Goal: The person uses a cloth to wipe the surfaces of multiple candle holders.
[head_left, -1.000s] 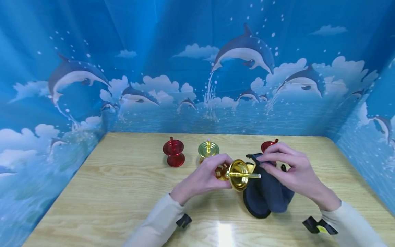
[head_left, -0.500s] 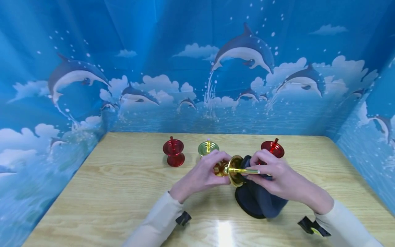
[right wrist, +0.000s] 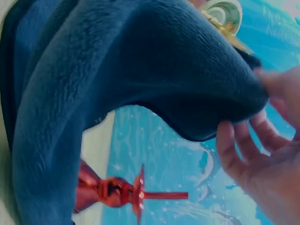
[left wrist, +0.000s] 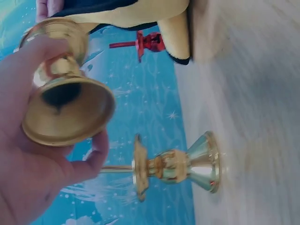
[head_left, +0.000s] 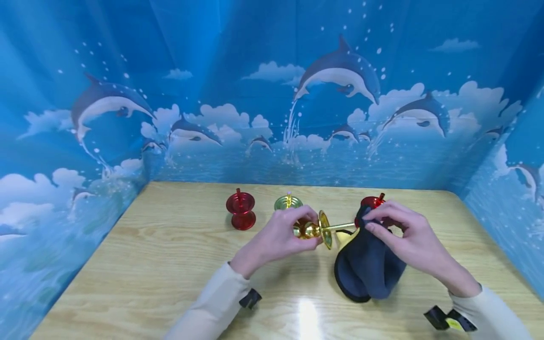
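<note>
backdrop: blue dolphin-print sheet (head_left: 272,94) on three sides, wooden table (head_left: 148,264) in front
left hand (head_left: 278,236): fingers curled round the base of a gold candlestick (head_left: 316,230) — held sideways above the table, spike pointing right
right hand (head_left: 408,241): pinches the top edge of a dark blue cloth (head_left: 367,269), which hangs down to the table; the spike tip meets the cloth
behind: red candlestick (head_left: 241,211) at left, green-gold candlestick (head_left: 288,203) mid, second red candlestick (head_left: 373,202) — partly hidden by the right hand

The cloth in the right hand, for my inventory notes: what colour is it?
Dark navy blue cloth with a yellowish underside, clearest in the head view.
</note>
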`<state>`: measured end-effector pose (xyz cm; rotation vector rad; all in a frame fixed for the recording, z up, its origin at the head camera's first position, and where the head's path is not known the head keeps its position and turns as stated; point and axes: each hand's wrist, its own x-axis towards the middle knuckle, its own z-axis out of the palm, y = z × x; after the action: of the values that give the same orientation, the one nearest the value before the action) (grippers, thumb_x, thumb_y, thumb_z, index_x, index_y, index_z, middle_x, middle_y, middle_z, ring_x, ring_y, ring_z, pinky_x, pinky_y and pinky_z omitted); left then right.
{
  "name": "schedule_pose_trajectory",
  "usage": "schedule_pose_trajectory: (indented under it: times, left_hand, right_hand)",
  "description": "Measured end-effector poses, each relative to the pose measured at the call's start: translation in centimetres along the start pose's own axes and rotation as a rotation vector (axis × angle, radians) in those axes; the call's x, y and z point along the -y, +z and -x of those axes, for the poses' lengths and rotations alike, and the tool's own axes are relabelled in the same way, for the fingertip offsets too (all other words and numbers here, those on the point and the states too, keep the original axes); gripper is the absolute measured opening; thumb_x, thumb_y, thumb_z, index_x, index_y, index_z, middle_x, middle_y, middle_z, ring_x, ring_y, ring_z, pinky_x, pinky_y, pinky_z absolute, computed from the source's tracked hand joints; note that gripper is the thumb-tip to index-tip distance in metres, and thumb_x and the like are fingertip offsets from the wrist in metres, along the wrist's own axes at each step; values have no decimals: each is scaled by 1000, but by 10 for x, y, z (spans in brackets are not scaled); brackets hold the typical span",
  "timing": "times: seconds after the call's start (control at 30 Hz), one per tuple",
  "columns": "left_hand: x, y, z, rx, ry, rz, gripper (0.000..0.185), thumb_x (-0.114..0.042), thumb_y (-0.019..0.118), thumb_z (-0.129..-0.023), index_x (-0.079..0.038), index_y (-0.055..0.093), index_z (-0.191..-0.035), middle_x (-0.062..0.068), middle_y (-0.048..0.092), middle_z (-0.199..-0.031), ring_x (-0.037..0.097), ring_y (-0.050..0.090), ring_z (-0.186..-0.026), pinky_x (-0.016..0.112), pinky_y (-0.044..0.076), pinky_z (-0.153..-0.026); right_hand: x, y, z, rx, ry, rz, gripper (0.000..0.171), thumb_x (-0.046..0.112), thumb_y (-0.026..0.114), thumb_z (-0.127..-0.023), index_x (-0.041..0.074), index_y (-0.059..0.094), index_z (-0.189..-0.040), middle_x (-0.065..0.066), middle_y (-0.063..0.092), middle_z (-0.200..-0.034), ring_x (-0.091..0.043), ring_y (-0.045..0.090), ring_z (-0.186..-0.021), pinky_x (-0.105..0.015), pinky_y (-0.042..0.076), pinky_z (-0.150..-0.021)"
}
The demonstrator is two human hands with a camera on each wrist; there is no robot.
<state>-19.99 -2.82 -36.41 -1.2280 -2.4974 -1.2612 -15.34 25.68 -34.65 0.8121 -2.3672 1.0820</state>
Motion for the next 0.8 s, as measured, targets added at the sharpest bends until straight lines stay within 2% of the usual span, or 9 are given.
schedule_pose_trajectory:
  times: [0.07, 0.13, 0.3, 0.43, 0.53, 0.63, 0.8]
  left_hand:
    - [-2, -2, -1, 28, -35, -47, 27, -15, 82, -84, -11, 66, -105, 1, 74, -96, 5, 64, -81, 14, 54, -68]
    - [-4, -2, -1, 51, -42, -103, 27, -17, 82, -84, -11, 65, -105, 0, 73, -93, 5, 60, -78, 13, 51, -66]
    - [-10, 3, -2, 64, 21, -185, 25, -17, 81, -85, -12, 65, -103, -3, 74, -92, 3, 56, -75, 10, 46, -63]
    - [-12, 4, -3, 45, 53, -259, 24, -19, 82, -83, -15, 68, -102, -7, 75, -93, 2, 57, -76, 14, 44, -70]
    - [-14, 3, -3, 44, 60, -298, 25, -20, 84, -82, -18, 70, -102, -9, 75, -92, 1, 56, -76, 19, 41, -74]
    - [-14, 3, -3, 56, 60, -297, 25, -20, 84, -82, -18, 70, -102, -10, 74, -92, 1, 55, -76, 20, 41, -76]
    - [-13, 0, -2, 80, 71, -192, 26, -21, 82, -85, -16, 69, -106, -6, 74, -98, 1, 59, -82, 14, 46, -76]
  right_hand:
    - [0, 0, 0, -4, 1, 2, 38, -13, 74, -83, 19, 75, -104, 10, 65, -100, -2, 58, -81, -17, 46, -65]
    - [0, 2, -2, 1, -35, -10, 41, -15, 75, -81, 18, 75, -105, 9, 65, -101, -1, 58, -81, -17, 47, -66]
    - [0, 15, -7, 55, -191, -4, 47, -15, 78, -76, 18, 76, -108, 3, 70, -106, -2, 63, -85, -14, 48, -68]
    - [-2, 19, -8, 146, -248, 15, 50, -12, 81, -75, 21, 74, -112, 5, 73, -106, -4, 67, -89, -13, 52, -72]
    - [-4, 20, -7, 202, -237, 31, 48, -10, 82, -75, 20, 74, -112, 6, 75, -102, -2, 67, -85, -12, 50, -70]
    - [-4, 20, -7, 219, -213, 55, 45, -8, 82, -75, 19, 74, -109, 6, 74, -96, 2, 61, -76, -11, 46, -63]
    - [-2, 18, -6, 179, -110, 32, 40, -8, 82, -76, 23, 76, -101, 6, 76, -91, 6, 50, -62, -12, 38, -50]
